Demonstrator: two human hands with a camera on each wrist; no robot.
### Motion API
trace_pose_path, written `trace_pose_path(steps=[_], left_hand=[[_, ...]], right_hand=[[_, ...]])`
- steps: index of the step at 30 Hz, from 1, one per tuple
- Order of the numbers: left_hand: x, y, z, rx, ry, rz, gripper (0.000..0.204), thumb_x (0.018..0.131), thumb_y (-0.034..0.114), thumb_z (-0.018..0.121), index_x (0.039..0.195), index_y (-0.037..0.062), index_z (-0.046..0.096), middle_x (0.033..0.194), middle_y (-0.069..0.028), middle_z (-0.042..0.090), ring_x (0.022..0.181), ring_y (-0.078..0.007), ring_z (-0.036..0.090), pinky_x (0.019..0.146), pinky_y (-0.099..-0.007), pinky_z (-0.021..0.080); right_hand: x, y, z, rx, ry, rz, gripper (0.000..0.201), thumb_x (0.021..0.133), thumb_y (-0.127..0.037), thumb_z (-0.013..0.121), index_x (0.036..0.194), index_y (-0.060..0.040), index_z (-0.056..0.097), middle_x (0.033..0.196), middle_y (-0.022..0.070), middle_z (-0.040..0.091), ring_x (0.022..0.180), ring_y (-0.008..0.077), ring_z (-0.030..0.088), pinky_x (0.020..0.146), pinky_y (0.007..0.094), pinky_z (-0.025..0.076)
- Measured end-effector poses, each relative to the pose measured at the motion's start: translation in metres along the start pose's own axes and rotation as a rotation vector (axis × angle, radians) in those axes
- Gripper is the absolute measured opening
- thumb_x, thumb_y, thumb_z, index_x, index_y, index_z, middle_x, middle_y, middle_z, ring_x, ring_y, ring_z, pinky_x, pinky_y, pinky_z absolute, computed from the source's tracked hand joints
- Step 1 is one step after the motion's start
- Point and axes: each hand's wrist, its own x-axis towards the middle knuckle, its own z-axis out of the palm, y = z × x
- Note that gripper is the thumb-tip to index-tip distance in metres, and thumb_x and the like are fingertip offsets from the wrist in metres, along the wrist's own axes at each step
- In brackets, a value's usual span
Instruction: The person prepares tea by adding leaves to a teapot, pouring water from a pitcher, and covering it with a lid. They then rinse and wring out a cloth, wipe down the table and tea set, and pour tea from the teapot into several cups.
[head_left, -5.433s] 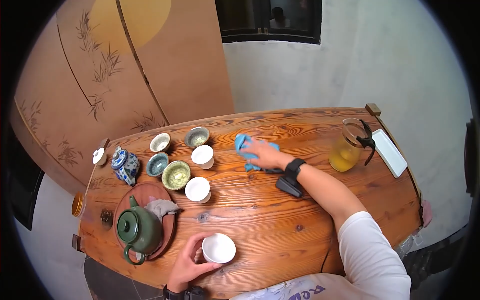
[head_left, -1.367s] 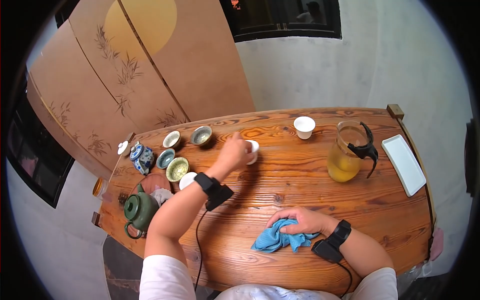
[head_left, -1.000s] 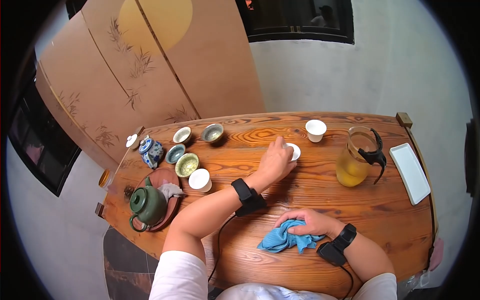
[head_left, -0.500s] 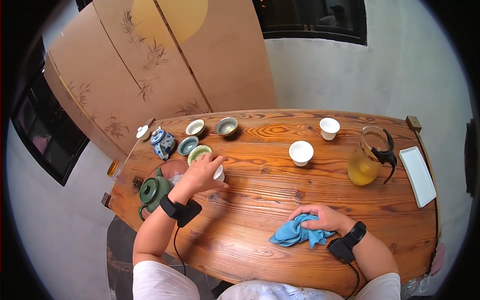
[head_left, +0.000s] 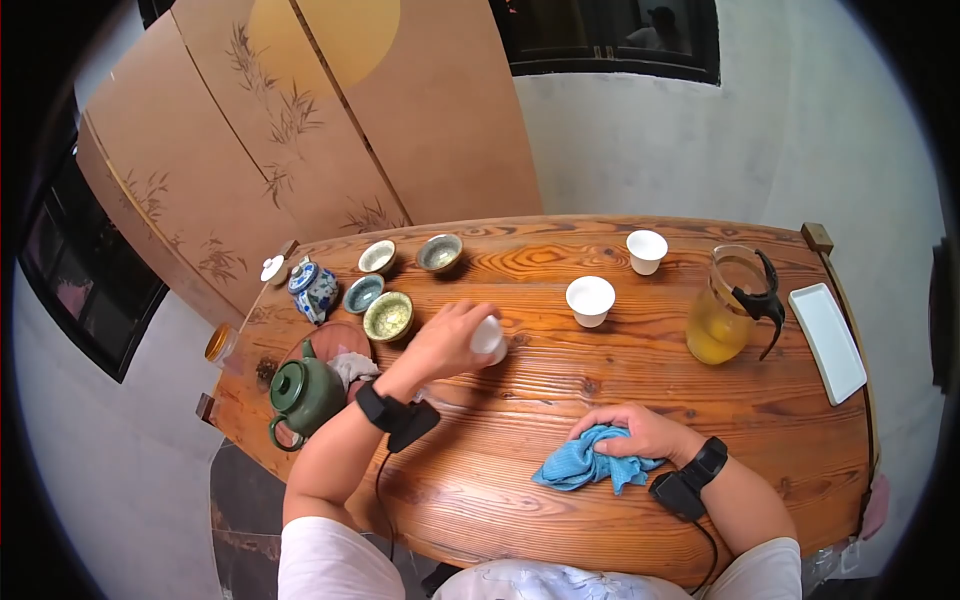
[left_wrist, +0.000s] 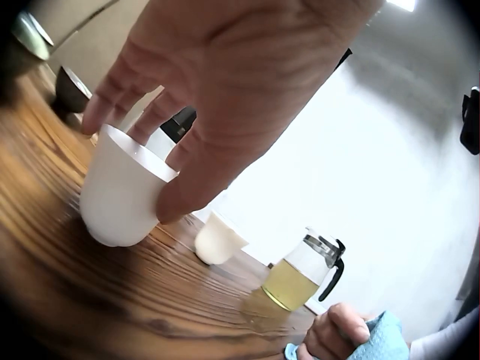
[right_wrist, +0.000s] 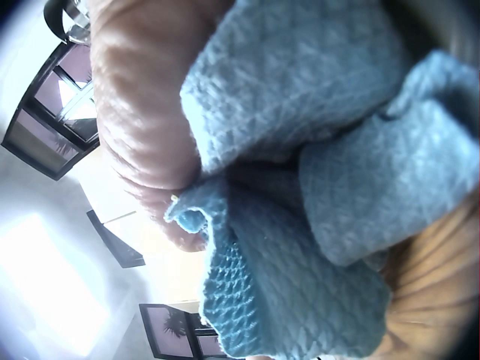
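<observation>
My left hand (head_left: 448, 345) grips a small white cup (head_left: 489, 342) by its rim, thumb on one side and fingers on the other. In the left wrist view the white cup (left_wrist: 120, 195) is upright, its base close over the wood. Two more white cups stand to its right, a nearer cup (head_left: 590, 302) and a farther cup (head_left: 647, 253). At the front right, my right hand (head_left: 650, 436) holds a crumpled blue cloth (head_left: 583, 464) on the table. The right wrist view is mostly filled by the folds of this textured cloth (right_wrist: 292, 277).
Several small glazed bowls, among them a green bowl (head_left: 388, 317), stand at the back left near a blue-and-white pot (head_left: 313, 290). A green teapot (head_left: 312, 392) sits on a round reddish tray (head_left: 345, 334). Rightward are a glass pitcher (head_left: 718, 335) of yellow liquid and a white rectangular tray (head_left: 828, 345).
Earlier, my left hand set one white cup near the middle and let go. It then reached back left, took another, and has brought it rightward. The right hand and cloth came forward earlier.
</observation>
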Motion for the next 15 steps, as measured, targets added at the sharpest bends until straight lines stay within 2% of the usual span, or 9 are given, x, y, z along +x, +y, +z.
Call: trace_pose_path(steps=[3, 8, 12, 15], left_hand=[[0.024, 0.019, 0.016, -0.043, 0.05, 0.065, 0.048, 0.064, 0.018, 0.069, 0.106, 0.0095, 0.049, 0.101, -0.014, 0.052, 0.097, -0.0333, 0.048, 0.085, -0.039, 0.04], [0.041, 0.037, 0.025, -0.036, 0.092, 0.117, 0.048, 0.066, 0.023, 0.07, 0.107, 0.0105, 0.049, 0.102, -0.0146, 0.052, 0.097, -0.0329, 0.049, 0.084, -0.039, 0.04], [0.042, 0.03, 0.021, -0.051, 0.041, 0.132, 0.051, 0.067, 0.026, 0.07, 0.111, 0.0112, 0.049, 0.104, -0.0152, 0.051, 0.1, -0.0325, 0.048, 0.086, -0.0389, 0.04], [0.037, 0.018, 0.013, -0.2, 0.023, 0.161, 0.053, 0.07, 0.025, 0.069, 0.116, 0.0122, 0.046, 0.108, -0.0157, 0.051, 0.101, -0.0323, 0.049, 0.085, -0.038, 0.041]], right_hand=[[-0.001, 0.001, -0.001, 0.016, -0.032, 0.026, 0.033, 0.081, -0.014, 0.054, 0.111, -0.0022, 0.053, 0.109, 0.0065, 0.055, 0.101, 0.0141, 0.049, 0.091, 0.027, 0.036], [-0.001, -0.001, -0.001, 0.001, -0.034, 0.021, 0.033, 0.081, -0.014, 0.054, 0.111, -0.002, 0.053, 0.109, 0.0068, 0.055, 0.101, 0.0143, 0.049, 0.092, 0.027, 0.035], [-0.001, -0.003, -0.001, 0.003, -0.039, 0.023, 0.033, 0.08, -0.014, 0.054, 0.111, -0.0019, 0.053, 0.109, 0.0069, 0.054, 0.101, 0.0144, 0.049, 0.091, 0.0269, 0.036], [-0.001, -0.002, -0.002, -0.002, -0.037, 0.036, 0.034, 0.08, -0.014, 0.054, 0.111, -0.0018, 0.053, 0.109, 0.0067, 0.055, 0.101, 0.0143, 0.049, 0.091, 0.0267, 0.036]])
